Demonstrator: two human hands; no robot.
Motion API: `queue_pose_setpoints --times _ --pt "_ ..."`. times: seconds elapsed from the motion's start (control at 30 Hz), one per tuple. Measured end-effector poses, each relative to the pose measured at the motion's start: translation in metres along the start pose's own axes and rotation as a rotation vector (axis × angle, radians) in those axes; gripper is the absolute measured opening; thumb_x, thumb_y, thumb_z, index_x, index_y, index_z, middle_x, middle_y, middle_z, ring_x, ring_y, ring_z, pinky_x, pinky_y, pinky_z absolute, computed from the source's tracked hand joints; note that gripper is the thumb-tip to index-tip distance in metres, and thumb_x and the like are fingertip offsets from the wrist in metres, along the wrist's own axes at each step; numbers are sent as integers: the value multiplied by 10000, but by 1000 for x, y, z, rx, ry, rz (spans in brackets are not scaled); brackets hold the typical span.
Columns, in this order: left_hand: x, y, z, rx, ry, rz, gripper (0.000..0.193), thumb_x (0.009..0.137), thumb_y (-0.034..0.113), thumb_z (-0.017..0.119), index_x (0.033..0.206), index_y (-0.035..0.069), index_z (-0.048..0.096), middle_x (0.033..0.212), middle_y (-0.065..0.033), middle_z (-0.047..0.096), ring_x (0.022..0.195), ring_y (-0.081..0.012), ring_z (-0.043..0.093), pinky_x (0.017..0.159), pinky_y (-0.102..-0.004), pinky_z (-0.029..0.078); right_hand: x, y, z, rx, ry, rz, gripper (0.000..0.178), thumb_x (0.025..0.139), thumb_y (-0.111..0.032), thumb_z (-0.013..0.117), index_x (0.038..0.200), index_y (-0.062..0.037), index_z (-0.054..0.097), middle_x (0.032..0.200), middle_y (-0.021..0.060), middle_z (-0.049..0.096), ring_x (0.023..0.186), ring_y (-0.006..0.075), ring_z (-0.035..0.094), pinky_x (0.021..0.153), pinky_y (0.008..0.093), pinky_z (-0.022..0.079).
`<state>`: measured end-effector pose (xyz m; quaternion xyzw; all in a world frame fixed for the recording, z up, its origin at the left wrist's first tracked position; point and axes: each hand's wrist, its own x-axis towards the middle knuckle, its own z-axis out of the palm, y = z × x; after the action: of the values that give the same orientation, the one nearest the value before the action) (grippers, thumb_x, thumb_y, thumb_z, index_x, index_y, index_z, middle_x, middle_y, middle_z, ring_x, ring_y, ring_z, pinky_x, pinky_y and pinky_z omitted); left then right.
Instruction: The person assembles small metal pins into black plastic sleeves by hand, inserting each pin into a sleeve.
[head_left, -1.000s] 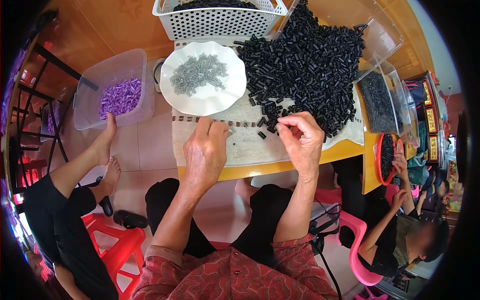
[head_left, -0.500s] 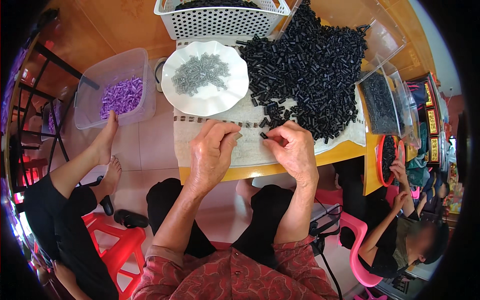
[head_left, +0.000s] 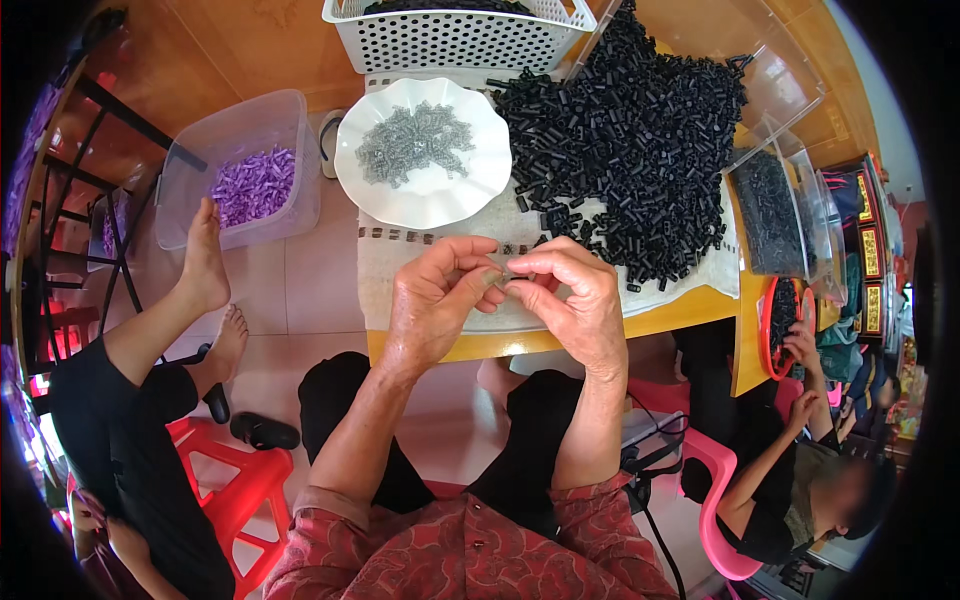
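My left hand (head_left: 432, 302) and my right hand (head_left: 578, 306) meet fingertip to fingertip over the near part of the cloth (head_left: 400, 270). A small black tube-shaped piece (head_left: 516, 279) is pinched in my right hand, partly hidden by the fingers. My left thumb and fingers are closed against its end; whatever they hold is too small and covered to name. Beyond my left hand stands a white scalloped plate (head_left: 360, 205) with a heap of small clear pieces (head_left: 415, 142). A large pile of black tube-shaped pieces (head_left: 630, 140) spreads beyond my right hand.
A white perforated basket (head_left: 460, 42) stands at the back. Clear bins hold purple pieces (head_left: 255, 187) at left and black pieces (head_left: 768, 210) at right. Near a red tray (head_left: 765, 345), a co-worker's hand (head_left: 802, 340) reaches in. Red stool (head_left: 245, 490) at lower left.
My two hands have come together from apart, bringing the black tube-shaped piece in my right hand up to my left fingertips. The whole view has shifted slightly.
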<state>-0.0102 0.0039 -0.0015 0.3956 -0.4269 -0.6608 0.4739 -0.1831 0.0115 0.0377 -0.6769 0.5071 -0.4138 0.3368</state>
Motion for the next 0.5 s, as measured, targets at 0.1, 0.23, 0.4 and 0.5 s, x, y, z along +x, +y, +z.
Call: queue_pose_setpoints --times 0.1,0.23,0.4,0.5 --pt "1 1 1 -29 -8 -13 230 937 -17 575 1166 -29 597 929 -81 674 780 -117 660 677 -249 565 1 3 5 31 20 -62 150 777 43 742 913 2 692 862 69 654 692 121 639 587 241 509" --pt "0 1 8 10 28 4 201 939 -7 572 1136 -29 608 923 -80 675 737 -100 639 642 -248 547 1 6 1 10 18 -48 114 802 41 720 904 9 681 854 69 654 692 117 633 591 239 500" --pt "-1 1 13 537 109 310 159 887 -17 618 1040 5 658 905 -81 643 681 -125 618 599 -275 510 1 13 -10 9 170 34 53 851 19 676 903 14 666 832 59 655 677 99 608 600 230 482" --pt "-2 -2 21 652 44 384 178 817 -6 682 991 31 679 905 -99 599 699 -202 621 598 -320 501 -2 19 -13 0 211 63 59 851 7 683 908 12 667 832 56 659 669 96 602 605 233 482"
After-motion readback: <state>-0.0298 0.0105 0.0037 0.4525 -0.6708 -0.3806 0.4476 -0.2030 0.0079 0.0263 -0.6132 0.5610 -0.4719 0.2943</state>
